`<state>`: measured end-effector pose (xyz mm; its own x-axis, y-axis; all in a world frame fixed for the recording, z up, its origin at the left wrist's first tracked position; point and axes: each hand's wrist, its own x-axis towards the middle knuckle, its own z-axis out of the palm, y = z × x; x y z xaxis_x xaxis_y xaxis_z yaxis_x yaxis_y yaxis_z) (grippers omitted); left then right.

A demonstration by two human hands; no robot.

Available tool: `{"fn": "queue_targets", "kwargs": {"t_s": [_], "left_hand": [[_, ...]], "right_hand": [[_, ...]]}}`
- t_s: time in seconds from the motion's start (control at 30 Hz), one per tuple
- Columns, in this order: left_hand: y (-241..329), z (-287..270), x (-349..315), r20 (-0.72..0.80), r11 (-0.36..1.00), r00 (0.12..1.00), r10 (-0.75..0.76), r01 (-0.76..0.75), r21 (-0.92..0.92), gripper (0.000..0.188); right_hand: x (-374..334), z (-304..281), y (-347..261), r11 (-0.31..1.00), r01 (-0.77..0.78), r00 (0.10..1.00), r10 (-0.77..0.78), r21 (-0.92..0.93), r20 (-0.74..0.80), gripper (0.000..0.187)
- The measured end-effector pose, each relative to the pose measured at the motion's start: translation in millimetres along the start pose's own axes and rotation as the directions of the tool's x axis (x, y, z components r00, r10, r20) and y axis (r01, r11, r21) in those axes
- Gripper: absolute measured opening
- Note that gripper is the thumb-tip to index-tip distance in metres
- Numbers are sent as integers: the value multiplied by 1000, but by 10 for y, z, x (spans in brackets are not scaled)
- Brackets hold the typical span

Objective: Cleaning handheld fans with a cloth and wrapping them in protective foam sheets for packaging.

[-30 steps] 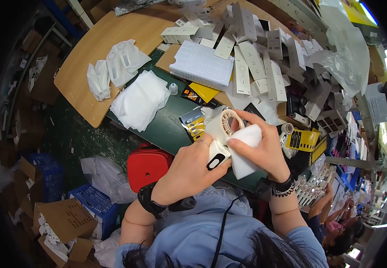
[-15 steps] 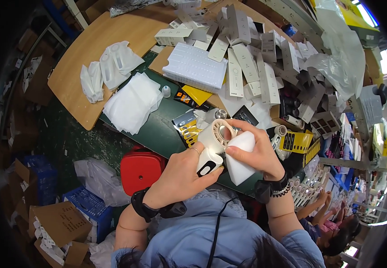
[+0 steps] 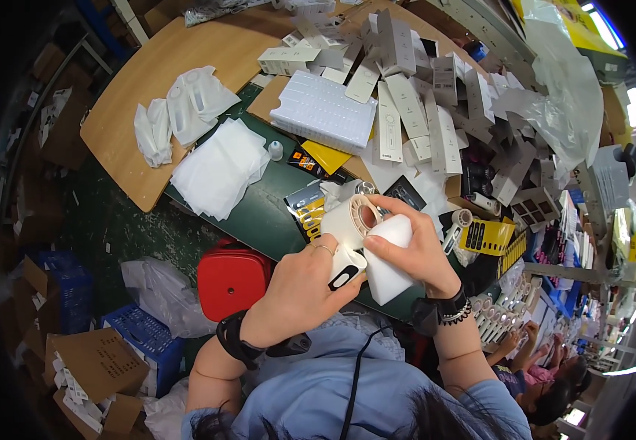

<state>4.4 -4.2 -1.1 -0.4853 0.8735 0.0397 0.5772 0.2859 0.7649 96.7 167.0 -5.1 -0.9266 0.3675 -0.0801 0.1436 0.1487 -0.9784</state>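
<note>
A white handheld fan (image 3: 344, 224) with a round, open-centred head and a black oval panel on its handle is in front of me. My left hand (image 3: 300, 287) is closed round its handle. In my right hand (image 3: 419, 253) a folded white cloth (image 3: 390, 275), soft and foam-like, is pinched under the thumb. The right fingertips reach the far side of the fan's ring-shaped head, and the cloth lies right beside it. Just beyond the fan, on the green table (image 3: 248, 202), sits a small metallic round part (image 3: 364, 188).
White sheets (image 3: 219, 170) and a small bottle (image 3: 275, 150) lie on the table. A white tray stack (image 3: 324, 110) and piled white boxes (image 3: 399, 103) fill the far side. Bagged fans (image 3: 195, 103) rest on the wooden board. A red stool (image 3: 234, 282) stands at left; co-workers sit at right.
My right thumb and the cloth have shifted slightly left, closer to the fan's head. The fan has tilted a little in my left hand; both hands keep their hold.
</note>
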Motion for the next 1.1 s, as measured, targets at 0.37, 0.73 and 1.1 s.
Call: {"fn": "queue_targets", "kwargs": {"t_s": [0.37,0.73,1.1], "left_hand": [[-1,59,7,52,993,998,-22,28,-113,41],[-22,-71,84,127,995,992,13,0,-100,40],[-3,191,36,-65,977,996,-61,73,202,39]], "right_hand": [[-13,12,67,1000,-13,1000,13,-22,-29,48],[-35,-46,162,998,-55,998,55,37,6,47],[130,98,163,999,-33,998,32,-17,-60,43]]}}
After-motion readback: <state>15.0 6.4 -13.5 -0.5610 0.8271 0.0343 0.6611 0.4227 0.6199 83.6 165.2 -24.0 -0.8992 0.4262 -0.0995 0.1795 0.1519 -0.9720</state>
